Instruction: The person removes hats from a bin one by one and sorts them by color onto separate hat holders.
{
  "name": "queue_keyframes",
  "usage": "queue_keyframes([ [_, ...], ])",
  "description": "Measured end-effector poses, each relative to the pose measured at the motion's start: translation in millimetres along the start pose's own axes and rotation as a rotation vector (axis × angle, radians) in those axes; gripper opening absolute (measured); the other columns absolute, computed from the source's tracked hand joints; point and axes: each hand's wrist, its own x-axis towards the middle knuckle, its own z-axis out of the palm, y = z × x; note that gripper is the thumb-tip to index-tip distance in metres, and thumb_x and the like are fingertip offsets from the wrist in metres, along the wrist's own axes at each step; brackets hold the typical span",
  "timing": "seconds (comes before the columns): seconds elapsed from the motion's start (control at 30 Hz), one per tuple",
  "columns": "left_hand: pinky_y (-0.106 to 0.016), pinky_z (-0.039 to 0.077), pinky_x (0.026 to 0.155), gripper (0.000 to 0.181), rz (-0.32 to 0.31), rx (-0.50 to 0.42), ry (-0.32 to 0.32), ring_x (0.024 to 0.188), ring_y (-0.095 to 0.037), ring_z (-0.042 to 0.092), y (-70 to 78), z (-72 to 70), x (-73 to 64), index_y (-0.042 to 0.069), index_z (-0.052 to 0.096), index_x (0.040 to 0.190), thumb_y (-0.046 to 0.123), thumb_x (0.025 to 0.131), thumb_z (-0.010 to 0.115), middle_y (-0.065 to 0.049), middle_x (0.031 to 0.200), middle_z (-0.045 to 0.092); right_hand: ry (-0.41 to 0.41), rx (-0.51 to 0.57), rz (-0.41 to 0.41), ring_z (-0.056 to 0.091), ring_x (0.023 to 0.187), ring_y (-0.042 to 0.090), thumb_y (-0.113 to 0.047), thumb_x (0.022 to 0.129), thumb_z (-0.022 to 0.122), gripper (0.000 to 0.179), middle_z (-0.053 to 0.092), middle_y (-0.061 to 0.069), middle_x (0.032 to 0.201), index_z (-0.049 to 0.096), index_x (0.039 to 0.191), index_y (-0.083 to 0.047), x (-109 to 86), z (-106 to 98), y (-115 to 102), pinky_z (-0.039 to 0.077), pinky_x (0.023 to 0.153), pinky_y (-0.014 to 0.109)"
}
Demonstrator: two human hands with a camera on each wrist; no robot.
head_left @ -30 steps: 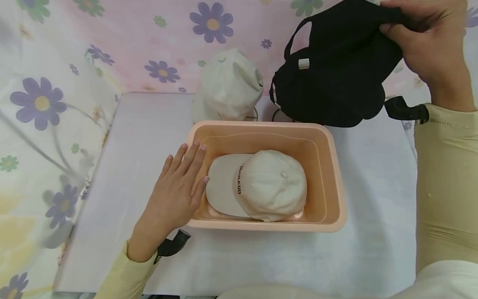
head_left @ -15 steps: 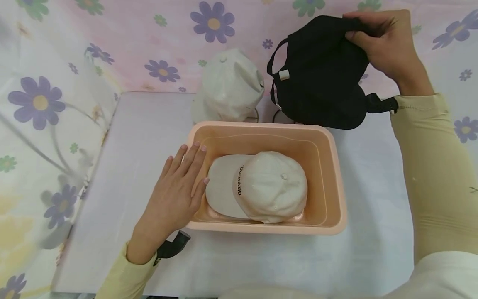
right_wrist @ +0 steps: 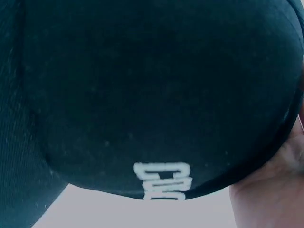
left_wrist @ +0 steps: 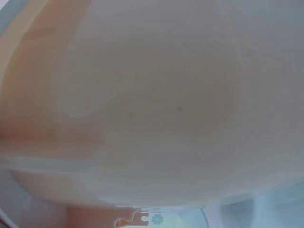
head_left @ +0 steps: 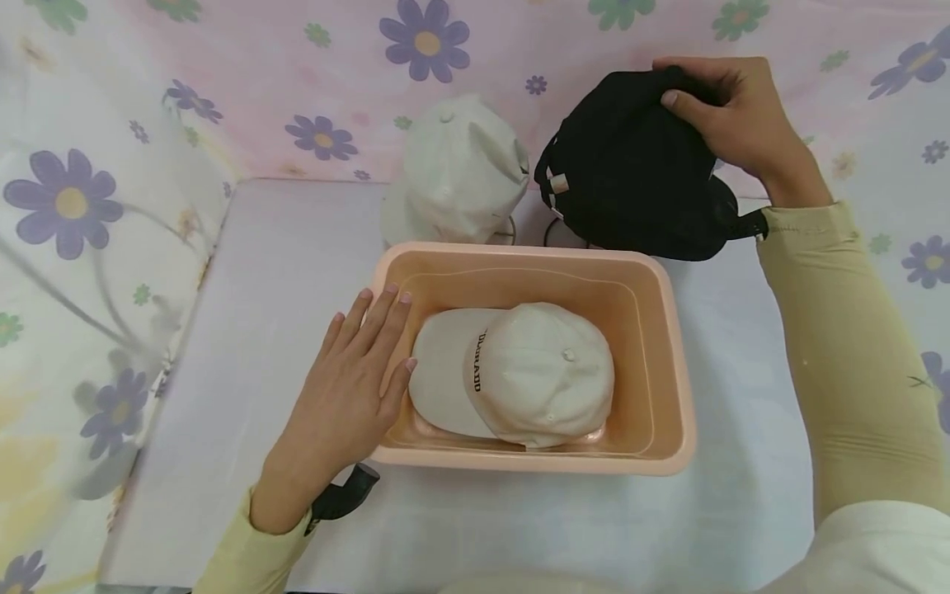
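My right hand (head_left: 742,124) pinches the top of a black cap (head_left: 623,165), thumb in front of the cloth. The cap hangs with its back strap to the left, overlapping a thin wire stand (head_left: 552,233). White lettering on the black cap (right_wrist: 161,95) shows in the right wrist view, with the right hand (right_wrist: 270,190) at its edge. My left hand (head_left: 341,388) lies with straight fingers over the left rim of a peach plastic basin (head_left: 646,363). Inside this basin sits a cream cap (head_left: 549,371), brim to the left.
Behind the basin, a second cream cap (head_left: 460,173) sits on a wire stand (head_left: 510,231), left of the black one. A white cloth covers the table (head_left: 297,231). Flower-printed curtains (head_left: 297,82) rise at the back and sides.
My right hand has come left and down with the black cap, bringing it close beside the cream cap at the back. The left hand stays at the basin rim.
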Motion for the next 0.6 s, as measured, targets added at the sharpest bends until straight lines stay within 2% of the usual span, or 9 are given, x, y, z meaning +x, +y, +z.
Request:
queue_keyframes([
  [0.27, -0.055, 0.015, 0.11, 0.063, 0.006, -0.004, 0.011, 0.142, -0.028, 0.01, -0.5, 0.7, -1.3, 0.014, 0.016, 0.15, 0.033, 0.097, 0.043, -0.006, 0.155, 0.016, 0.017, 0.009, -0.008, 0.062, 0.087, 0.005, -0.007, 0.091, 0.058, 0.029, 0.067, -0.003, 0.106, 0.066, 0.118, -0.009, -6.7, 5, -13, 0.045, 0.077, 0.014],
  [0.47, -0.055, 0.016, 0.109, 0.063, 0.007, -0.009, 0.008, 0.143, -0.025, 0.006, -0.1, 1.4, -2.7, 0.014, 0.016, 0.15, 0.033, 0.097, 0.044, -0.006, 0.155, 0.017, 0.039, -0.054, -0.062, 0.064, 0.085, 0.003, -0.006, 0.091, 0.058, 0.028, 0.069, -0.003, 0.105, 0.066, 0.117, -0.009, -7.7, 1, -11, 0.047, 0.076, 0.013],
  [0.6, -0.055, 0.016, 0.109, 0.063, 0.011, -0.015, 0.019, 0.143, -0.027, 0.008, -0.9, 1.6, -2.6, 0.013, 0.018, 0.15, 0.032, 0.096, 0.045, -0.006, 0.155, 0.018, -0.048, -0.129, -0.067, 0.062, 0.094, 0.001, -0.008, 0.091, 0.059, 0.031, 0.065, -0.001, 0.115, 0.064, 0.121, -0.014, -6.6, 2, -6, 0.047, 0.083, 0.014],
])
